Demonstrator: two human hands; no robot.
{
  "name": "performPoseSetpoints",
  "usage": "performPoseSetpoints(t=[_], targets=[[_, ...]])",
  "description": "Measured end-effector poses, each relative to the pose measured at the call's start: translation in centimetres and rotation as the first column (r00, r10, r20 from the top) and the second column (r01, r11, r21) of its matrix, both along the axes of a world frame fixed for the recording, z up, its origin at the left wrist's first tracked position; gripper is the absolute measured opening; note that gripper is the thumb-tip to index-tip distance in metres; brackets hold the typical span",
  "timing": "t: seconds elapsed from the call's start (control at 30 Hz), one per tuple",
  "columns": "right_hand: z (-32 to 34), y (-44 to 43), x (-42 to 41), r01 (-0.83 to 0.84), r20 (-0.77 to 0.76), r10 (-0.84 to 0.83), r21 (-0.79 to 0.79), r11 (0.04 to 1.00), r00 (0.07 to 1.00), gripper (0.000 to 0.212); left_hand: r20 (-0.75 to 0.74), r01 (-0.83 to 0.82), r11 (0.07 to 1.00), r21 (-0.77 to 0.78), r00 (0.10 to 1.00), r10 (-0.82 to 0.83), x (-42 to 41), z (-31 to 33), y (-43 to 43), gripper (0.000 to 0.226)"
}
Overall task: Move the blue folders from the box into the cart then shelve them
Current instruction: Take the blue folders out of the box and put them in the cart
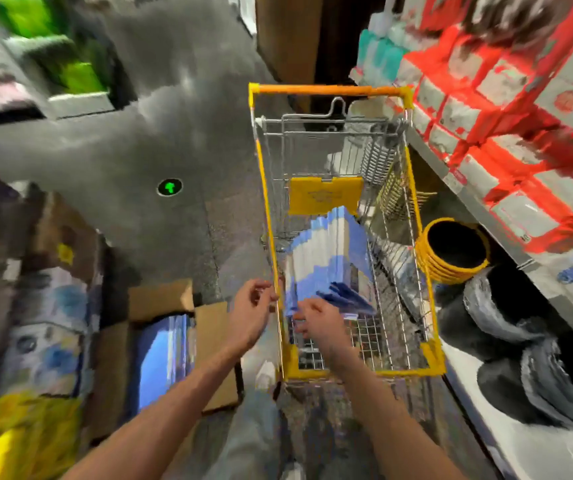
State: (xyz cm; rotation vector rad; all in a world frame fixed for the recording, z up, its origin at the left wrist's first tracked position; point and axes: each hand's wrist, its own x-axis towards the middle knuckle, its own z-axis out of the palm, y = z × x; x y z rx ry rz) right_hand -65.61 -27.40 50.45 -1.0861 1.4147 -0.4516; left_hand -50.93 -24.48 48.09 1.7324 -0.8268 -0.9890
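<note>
Both hands reach over the near end of a wire cart (364, 372) with yellow edging. Left hand (252, 308) hovers at the cart's left rim, fingers loosely curled; blur hides whether it grips the wire. Right hand (316, 320) meets the near edge of a leaning stack of blue folders (330, 261) inside the cart, probably steadying them; whether it holds them is unclear. Below the left hand, an open cardboard box (214, 341) holds the remaining folders (160, 358). Beyond the right hand, yellow buckets (451, 271) and a shelf (479, 209) of red-and-white packs (506, 109) crowd the cart.
</note>
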Motion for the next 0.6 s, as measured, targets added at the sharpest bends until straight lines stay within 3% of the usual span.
performPoseSetpoints(t=[0.37, 0.6], targets=[[-2.4, 13.7, 11.8, -0.396, -0.054, 0.401, 0.075, 0.915, 0.915, 0.019, 0.088, -0.25, 0.935, 0.252, 0.968, 0.235, 10.6, -1.3, 20.7, 0.015], [-5.0, 18.0, 20.4, -0.488, -0.111, 0.513, 0.193, 0.851, 0.851, 0.027, 0.077, -0.336, 0.872, 0.355, 0.941, 0.331, 19.0, -6.3, 26.7, 0.013]])
